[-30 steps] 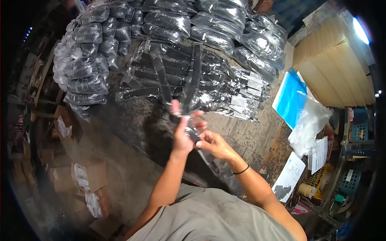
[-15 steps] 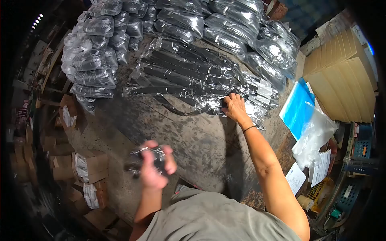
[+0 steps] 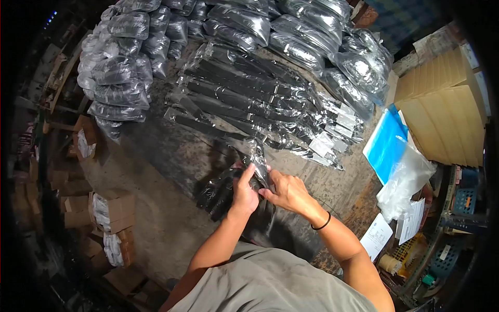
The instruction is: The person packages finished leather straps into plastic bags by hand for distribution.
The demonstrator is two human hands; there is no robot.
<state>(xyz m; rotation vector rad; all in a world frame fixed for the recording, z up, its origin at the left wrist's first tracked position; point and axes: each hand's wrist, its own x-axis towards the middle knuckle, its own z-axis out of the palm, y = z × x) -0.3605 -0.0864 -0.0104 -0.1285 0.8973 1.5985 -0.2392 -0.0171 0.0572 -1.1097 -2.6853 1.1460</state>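
Observation:
In the head view, my left hand (image 3: 244, 195) is closed around a bundle of black straps in clear plastic (image 3: 218, 191) near the table's front edge. My right hand (image 3: 291, 192) meets it from the right, its fingers pinching the end of a plastic-wrapped black strap (image 3: 258, 158) that runs up between the hands. The exact finger contact is partly hidden. Just beyond, more wrapped black straps (image 3: 234, 91) lie side by side in a spread pile, with white labels (image 3: 345, 117) at their right ends.
Stacks of filled clear bags (image 3: 122, 78) line the table's back and left. Folded brown cardboard (image 3: 436, 109) stands at right, beside a blue plastic packet (image 3: 384, 143), crumpled clear plastic (image 3: 403, 182) and papers (image 3: 377, 236). Open cartons (image 3: 114, 210) sit lower left.
My left hand has moved right and up with its bundle. My right hand has drawn back from the strap pile toward me, bringing a wrapped strap to the left hand.

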